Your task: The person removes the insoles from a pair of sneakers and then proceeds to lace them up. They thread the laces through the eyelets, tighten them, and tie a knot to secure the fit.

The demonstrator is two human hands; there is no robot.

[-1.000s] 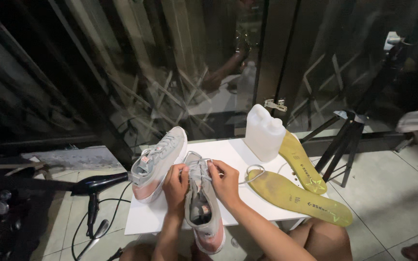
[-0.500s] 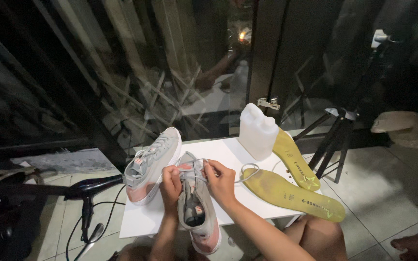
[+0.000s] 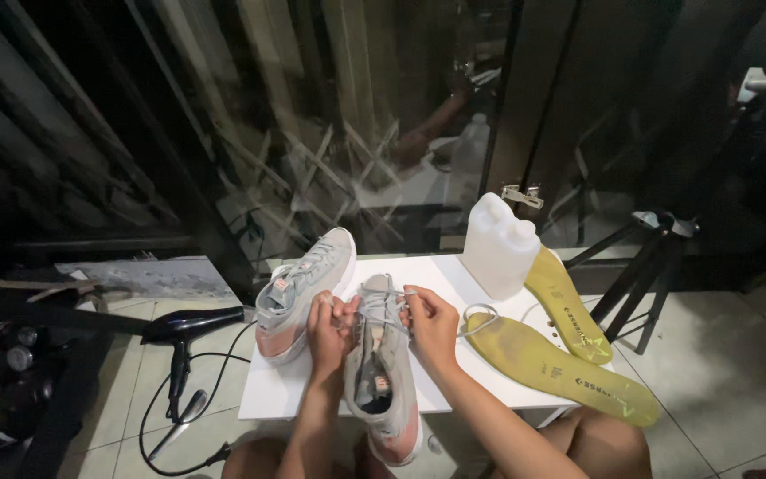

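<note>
Lengthwise, grey sneaker (image 3: 381, 372), toe toward table's (image 3: 441, 275) far edge.

A second grey shoe (image 3: 299, 293) lies on the white desk (image 3: 269, 397) beside a white plastic jug (image 3: 498, 246) and two yellow insoles (image 3: 560, 350), while a black hair dryer (image 3: 190, 326) rests on the tiled floor (image 3: 724, 381) and a tripod (image 3: 644, 266) stands nearby.

On the table (image 3: 436, 275), one shoe (image 3: 381, 372) overhangs the near edge between both hands, a second shoe (image 3: 303, 293) lies along the left edge, a jug (image 3: 498, 244) stands at the far right corner (two insoles (image 3: 560, 355) overhang the right edge), hair dryer (image 3: 192, 328) on the floor left.
</note>
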